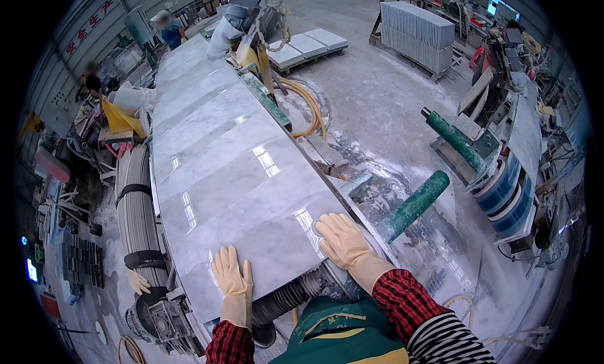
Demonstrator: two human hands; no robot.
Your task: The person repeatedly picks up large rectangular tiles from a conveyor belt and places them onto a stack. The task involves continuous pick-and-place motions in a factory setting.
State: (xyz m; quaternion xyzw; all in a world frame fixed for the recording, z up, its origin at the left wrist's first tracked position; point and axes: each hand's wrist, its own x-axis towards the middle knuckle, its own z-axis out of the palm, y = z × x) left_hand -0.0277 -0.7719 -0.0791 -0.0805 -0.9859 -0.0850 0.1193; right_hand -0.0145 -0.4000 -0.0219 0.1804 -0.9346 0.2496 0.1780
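Marble slabs (220,169), grey-white and polished, lay end to end in a long row on the machine desk (157,226), running from the person's body away toward the far end of the workshop. The nearest slab sat at the near edge of that row, directly under both hands. A concrete floor (377,93), wet and dusty, spread to the right of the line, with a stack of cut grey tiles (416,34) standing well apart on it. Two green rollers (415,205) stood just beside the slabs on the right. A ribbed grey hose (289,295) ran beneath the near edge of the slab, between the two forearms. The right hand (343,239), in a pale rubber glove, rested flat on the slab's near right corner, fingers (336,222) spread apart and gripping nothing. The left hand (231,277), gloved the same, lay palm down on the near edge, its fingers together and straight, holding nothing.
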